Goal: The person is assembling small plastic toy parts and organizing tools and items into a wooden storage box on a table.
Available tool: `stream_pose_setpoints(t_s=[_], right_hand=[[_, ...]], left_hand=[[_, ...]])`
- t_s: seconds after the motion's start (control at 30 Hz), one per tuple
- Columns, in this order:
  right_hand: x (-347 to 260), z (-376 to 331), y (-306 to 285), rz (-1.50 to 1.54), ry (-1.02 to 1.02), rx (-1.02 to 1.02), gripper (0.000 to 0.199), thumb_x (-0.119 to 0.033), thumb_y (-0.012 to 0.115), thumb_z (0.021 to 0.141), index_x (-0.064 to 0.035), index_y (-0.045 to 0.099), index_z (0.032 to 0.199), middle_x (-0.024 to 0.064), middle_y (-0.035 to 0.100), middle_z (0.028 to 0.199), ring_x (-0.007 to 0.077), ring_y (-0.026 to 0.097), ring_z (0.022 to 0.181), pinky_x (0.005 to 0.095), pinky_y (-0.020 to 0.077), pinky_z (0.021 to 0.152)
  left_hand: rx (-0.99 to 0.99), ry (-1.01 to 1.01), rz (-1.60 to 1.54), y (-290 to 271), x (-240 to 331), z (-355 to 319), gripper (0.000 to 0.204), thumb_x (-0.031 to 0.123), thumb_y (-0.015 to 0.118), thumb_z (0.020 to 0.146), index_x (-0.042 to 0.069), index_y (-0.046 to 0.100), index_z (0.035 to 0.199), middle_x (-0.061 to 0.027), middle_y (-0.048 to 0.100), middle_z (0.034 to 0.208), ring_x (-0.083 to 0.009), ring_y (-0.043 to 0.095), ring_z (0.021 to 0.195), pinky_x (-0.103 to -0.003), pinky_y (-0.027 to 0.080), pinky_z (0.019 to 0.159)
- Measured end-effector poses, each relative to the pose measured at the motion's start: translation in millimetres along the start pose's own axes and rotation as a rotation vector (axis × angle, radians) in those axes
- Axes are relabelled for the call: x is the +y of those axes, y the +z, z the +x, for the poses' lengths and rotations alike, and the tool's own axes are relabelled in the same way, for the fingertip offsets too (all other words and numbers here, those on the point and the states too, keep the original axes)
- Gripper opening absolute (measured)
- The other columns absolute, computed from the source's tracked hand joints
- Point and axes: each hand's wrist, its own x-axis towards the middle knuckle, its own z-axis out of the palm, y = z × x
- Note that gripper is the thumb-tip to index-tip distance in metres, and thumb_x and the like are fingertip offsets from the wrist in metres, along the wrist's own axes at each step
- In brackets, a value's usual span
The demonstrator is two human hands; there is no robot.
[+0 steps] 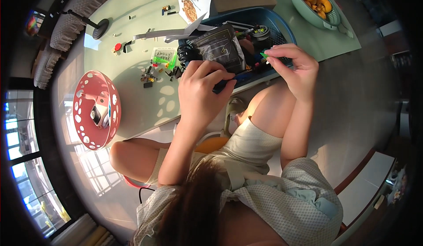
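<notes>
two hands [202, 86] [296, 65], one blue basket [286, 29]

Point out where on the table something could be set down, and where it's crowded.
Bare: the table between the pink basket and the loose blocks, down to the near edge; also the strip between the blue basket, the fruit bowl and the right edge. Crowded: the packed blue basket and the table just left of it.

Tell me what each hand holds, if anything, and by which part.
The right hand pinches a small green piece at one end; the other end sticks out. Whether the left hand holds anything cannot be told.
</notes>
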Motion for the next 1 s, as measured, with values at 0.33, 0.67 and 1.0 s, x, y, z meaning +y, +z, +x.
stream_pose_setpoints(t_s=[0.33, 0.67, 1.0], right_hand=[[-1, -4, 12, -0.124, -0.078, -0.31, 0.025, 0.01, 0.07, 0.069, -0.0023, 0.072, 0.091, 0.0103, 0.071, 0.092, 0.0226, 0.068, 0.088, 0.0303, 0.0538, 0.079], [3, -9, 15, -0.196, -0.003, -0.271, 0.024, 0.0, 0.075, 0.07, -0.0059, 0.071, 0.093, 0.0054, 0.069, 0.092, 0.0232, 0.066, 0.086, 0.0325, 0.0533, 0.076], [6, -8, 16, -0.637, -0.155, -0.137, 0.026, -0.007, 0.079, 0.062, -0.0103, 0.072, 0.087, 0.0009, 0.066, 0.09, 0.0205, 0.06, 0.085, 0.0326, 0.0503, 0.075]], left_hand=[[-0.086, -0.019, 0.016, -4, 7, 4, 0.025, 0.008, 0.076, 0.063, 0.012, 0.066, 0.085, -0.0017, 0.063, 0.083, -0.0251, 0.057, 0.083, -0.036, 0.047, 0.074], [0.055, 0.006, -0.022, -14, 0, -4, 0.02, 0.003, 0.073, 0.066, 0.01, 0.067, 0.083, -0.0029, 0.064, 0.083, -0.0254, 0.056, 0.08, -0.035, 0.047, 0.071], [0.142, -0.015, -0.047, -29, -15, -12, 0.017, 0.003, 0.07, 0.072, 0.01, 0.069, 0.088, -0.0029, 0.066, 0.083, -0.0248, 0.058, 0.08, -0.035, 0.047, 0.072]])
